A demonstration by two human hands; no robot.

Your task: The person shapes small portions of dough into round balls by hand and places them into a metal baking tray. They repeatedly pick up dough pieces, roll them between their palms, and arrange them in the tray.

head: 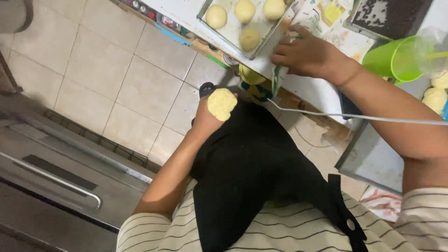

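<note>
My left hand [209, 117] holds a flattened round of pale yellow dough [222, 103] up in front of my black apron [247, 172]. My right hand [305, 55] reaches forward and grips the edge of a printed paper sheet [322, 21] at the white table's edge, next to a metal baking tray [224, 29]. The tray carries several yellow dough balls [250, 38]. A white cable [354, 116] runs under my right forearm.
A green plastic cup [396, 58] stands by my right wrist, with more dough pieces [436, 98] to the right. A dark tray [389, 16] lies at the top right. A steel oven with a bar handle [56, 179] stands at the left. Beige tiled floor [116, 79] lies below.
</note>
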